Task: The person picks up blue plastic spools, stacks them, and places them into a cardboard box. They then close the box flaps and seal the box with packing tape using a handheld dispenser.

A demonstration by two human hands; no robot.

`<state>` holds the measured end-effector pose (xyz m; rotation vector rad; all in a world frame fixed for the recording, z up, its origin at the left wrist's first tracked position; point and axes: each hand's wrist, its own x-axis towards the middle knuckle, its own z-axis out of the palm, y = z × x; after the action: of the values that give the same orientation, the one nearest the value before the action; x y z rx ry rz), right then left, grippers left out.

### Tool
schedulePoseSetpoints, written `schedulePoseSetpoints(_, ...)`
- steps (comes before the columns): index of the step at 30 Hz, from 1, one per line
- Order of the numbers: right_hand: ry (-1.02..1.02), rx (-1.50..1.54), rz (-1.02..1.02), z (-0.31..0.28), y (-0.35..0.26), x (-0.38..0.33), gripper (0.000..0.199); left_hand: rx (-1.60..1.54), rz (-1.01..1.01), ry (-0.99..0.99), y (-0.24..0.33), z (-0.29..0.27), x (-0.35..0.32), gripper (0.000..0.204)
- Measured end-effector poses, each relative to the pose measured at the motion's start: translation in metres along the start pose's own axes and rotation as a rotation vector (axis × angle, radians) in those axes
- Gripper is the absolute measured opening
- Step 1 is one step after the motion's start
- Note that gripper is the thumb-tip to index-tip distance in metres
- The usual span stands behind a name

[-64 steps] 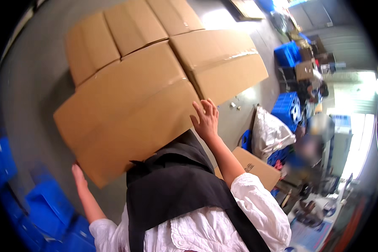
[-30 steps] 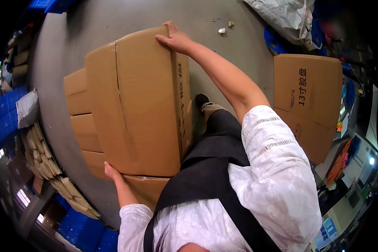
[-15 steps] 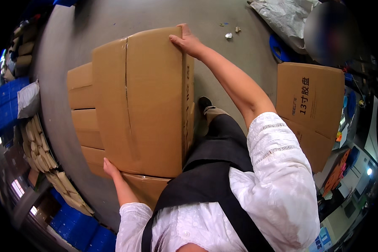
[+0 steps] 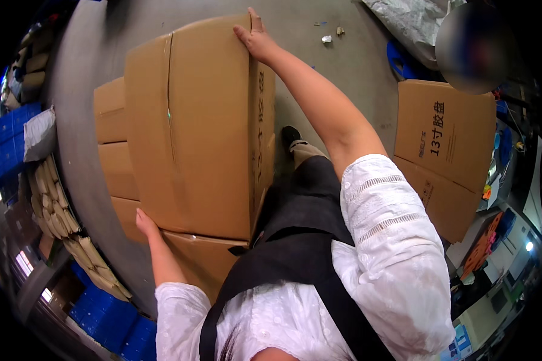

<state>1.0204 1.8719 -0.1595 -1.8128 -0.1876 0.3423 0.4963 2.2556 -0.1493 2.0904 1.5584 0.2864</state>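
Note:
A large brown cardboard box [image 4: 208,138], its top seam taped shut, is between my two hands in front of me. My right hand [image 4: 258,42] grips its far right corner, thumb on the top and fingers over the far side. Down at the near left corner, my left hand [image 4: 146,224] holds the same box, with most of its fingers hidden behind the edge. Under and beside this box are other cardboard boxes [image 4: 111,171], showing along its left side and near edge. Whether the held box rests fully on them I cannot tell.
To my right stands another cardboard carton [image 4: 424,132] with dark print. A white sack [image 4: 406,21] lies beyond it, and paper scraps [image 4: 327,40] dot the grey floor. Blue crates [image 4: 105,316] and stacked tan bundles [image 4: 54,198] line the left side.
The box and both hands have shifted a little to the left and away from me. More of its printed right side shows. Both hands keep their hold.

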Motion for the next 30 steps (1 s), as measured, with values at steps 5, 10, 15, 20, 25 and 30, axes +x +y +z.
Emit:
schedulePoseSetpoints(5,-0.185,-0.012,-0.085,0.006,0.045,-0.113,0.076,0.166,0.043,0.035,0.007,0.007,0.03,0.051)
schedulePoseSetpoints(10,-0.119,-0.295,0.309,-0.088,0.207,-0.404,0.07,0.321,0.491,0.123,0.027,0.025,0.042,0.04)
schedulePoseSetpoints(15,0.153,-0.546,1.395,-0.228,0.251,-0.725,0.065,0.11,0.429,0.545,0.053,0.016,0.005,0.035)
schedulePoseSetpoints(20,1.105,-0.228,1.222,-0.248,0.249,-0.92,0.035,0.035,1.183,0.646,0.137,0.078,-0.131,0.031)
schedulePoseSetpoints(25,1.202,0.144,1.062,-0.177,0.216,-0.919,0.031,-0.319,1.629,-0.259,0.25,0.172,-0.404,0.043)
schedulePoseSetpoints(30,0.562,-0.07,0.829,-0.051,0.253,-0.995,0.044,-0.141,1.727,-1.397,0.247,0.206,-0.674,0.039)
